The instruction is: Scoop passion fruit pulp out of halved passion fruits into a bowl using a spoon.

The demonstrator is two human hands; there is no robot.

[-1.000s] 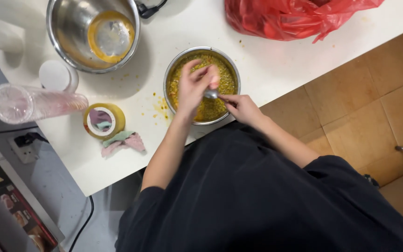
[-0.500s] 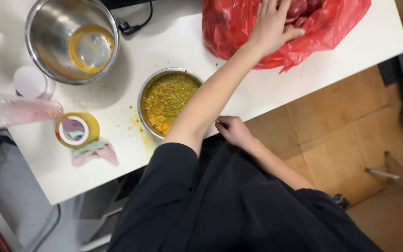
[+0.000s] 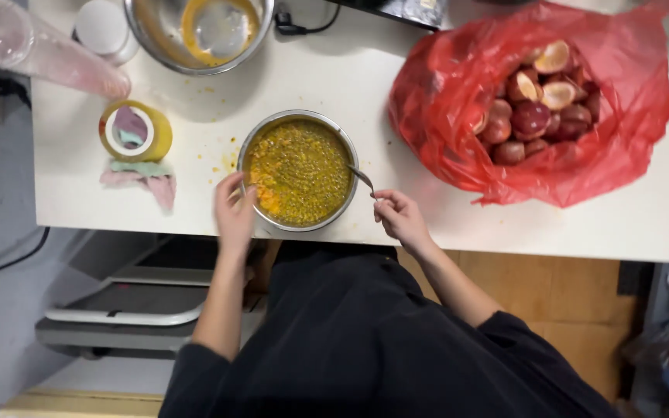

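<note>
The bowl [image 3: 299, 172] of yellow, seedy pulp stands near the front edge of the table [image 3: 396, 70], right before the person and between the two hands. The left hand [image 3: 234, 210] lies against the bowl's near-left rim, its fingers [image 3: 235, 188] loosely curled over the edge, bracing the bowl without lifting it. The right hand [image 3: 401, 217] sits just off the bowl's right side, its fingers pinched shut on the handle of a spoon [image 3: 362, 181]. The spoon's long axis slants from that hand up and to the left, its far end reaching over the rim; whether the tip touches the pulp I cannot tell.

To the right, well apart from the bowl, a red bag [image 3: 532, 101] lies open, with whole and halved dark fruit [image 3: 532, 118] inside. The right hand is the nearer one to it. To the left are a tape roll [image 3: 135, 130] on a cloth [image 3: 142, 174], and behind the small bowl a large steel bowl [image 3: 199, 31] and a clear cup [image 3: 36, 50] on its side.
</note>
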